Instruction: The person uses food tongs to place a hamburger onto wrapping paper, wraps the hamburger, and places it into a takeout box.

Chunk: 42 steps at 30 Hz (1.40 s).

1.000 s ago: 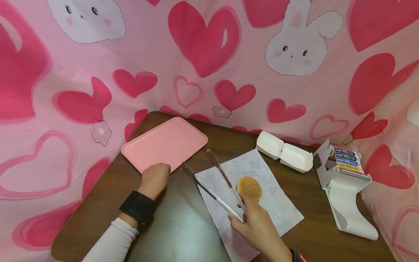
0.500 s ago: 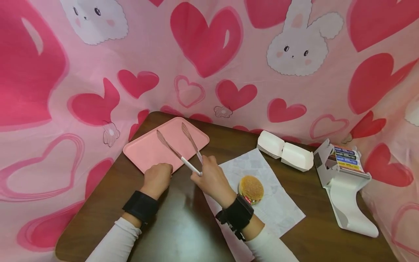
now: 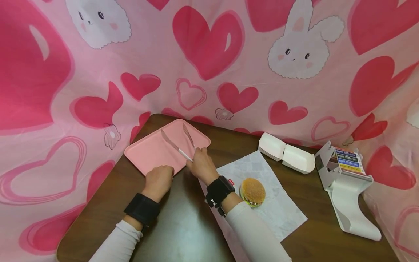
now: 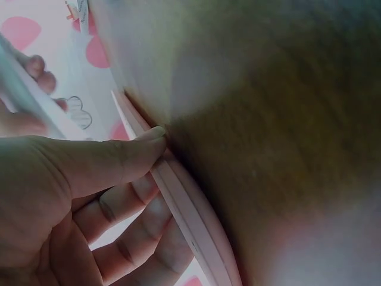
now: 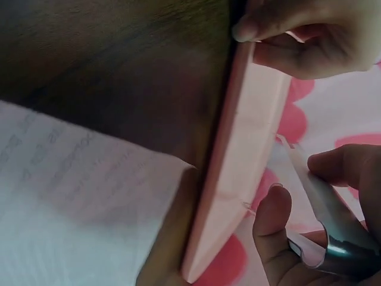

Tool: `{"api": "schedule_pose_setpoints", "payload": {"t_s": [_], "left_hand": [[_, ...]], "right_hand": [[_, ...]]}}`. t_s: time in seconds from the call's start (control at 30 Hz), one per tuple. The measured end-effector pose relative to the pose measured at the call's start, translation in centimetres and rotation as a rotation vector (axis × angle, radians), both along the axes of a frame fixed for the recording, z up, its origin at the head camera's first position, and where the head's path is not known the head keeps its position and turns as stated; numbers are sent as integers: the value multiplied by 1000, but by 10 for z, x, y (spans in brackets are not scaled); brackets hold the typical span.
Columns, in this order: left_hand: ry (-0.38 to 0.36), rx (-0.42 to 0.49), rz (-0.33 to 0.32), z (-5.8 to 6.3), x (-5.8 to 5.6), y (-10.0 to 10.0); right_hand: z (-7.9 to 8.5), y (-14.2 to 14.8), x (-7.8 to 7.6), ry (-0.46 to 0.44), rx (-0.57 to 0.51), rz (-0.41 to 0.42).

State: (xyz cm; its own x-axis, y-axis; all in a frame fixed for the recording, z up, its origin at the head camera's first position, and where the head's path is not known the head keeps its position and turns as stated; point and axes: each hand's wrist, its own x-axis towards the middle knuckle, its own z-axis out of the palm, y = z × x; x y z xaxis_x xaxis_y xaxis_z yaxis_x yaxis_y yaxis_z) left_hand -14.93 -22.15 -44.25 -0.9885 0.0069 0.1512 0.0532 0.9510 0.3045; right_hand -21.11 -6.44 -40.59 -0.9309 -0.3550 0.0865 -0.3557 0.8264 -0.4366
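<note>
My left hand (image 3: 159,182) pinches the near rim of a pink tray (image 3: 144,153); in the left wrist view its thumb (image 4: 125,159) lies on one face and the fingers curl at the other. My right hand (image 3: 203,165) grips metal tongs (image 3: 171,143) by their handle, their two arms spread apart over the tray. Whether the tong tips touch the tray is hard to tell; nothing is between them. A burger (image 3: 252,191) with a seeded bun sits on a white paper sheet (image 3: 281,211), right of the right forearm.
An unfolded white burger box (image 3: 298,158) lies at the table's back edge. To its right stands a grey dispenser (image 3: 348,160) holding a stack of small coloured packs, a white sheet curling down its front. A pink heart-print cloth surrounds the brown table (image 3: 98,203).
The right hand has carried the tongs from beside the burger leftward to over the tray, and the burger stays on the paper. The left hand has kept its place on the tray's rim.
</note>
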Motion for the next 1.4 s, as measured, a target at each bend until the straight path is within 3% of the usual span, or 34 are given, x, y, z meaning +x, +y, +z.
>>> {"api": "schedule_pose_setpoints", "payload": {"t_s": [0.23, 0.47, 0.77, 1.07, 1.4], "left_hand": [[-12, 6, 4, 2, 0, 1], [17, 12, 3, 1, 1, 2], [-14, 13, 8, 1, 2, 4], [7, 4, 7, 0, 0, 4], [-6, -29, -7, -1, 0, 5]], "right_hand": [[-13, -16, -7, 13, 26, -75], [-26, -25, -11, 38, 34, -78], [-34, -27, -14, -44, 5, -75], [-22, -20, -10, 49, 62, -74], [-3, -8, 15, 158, 87, 10]]}}
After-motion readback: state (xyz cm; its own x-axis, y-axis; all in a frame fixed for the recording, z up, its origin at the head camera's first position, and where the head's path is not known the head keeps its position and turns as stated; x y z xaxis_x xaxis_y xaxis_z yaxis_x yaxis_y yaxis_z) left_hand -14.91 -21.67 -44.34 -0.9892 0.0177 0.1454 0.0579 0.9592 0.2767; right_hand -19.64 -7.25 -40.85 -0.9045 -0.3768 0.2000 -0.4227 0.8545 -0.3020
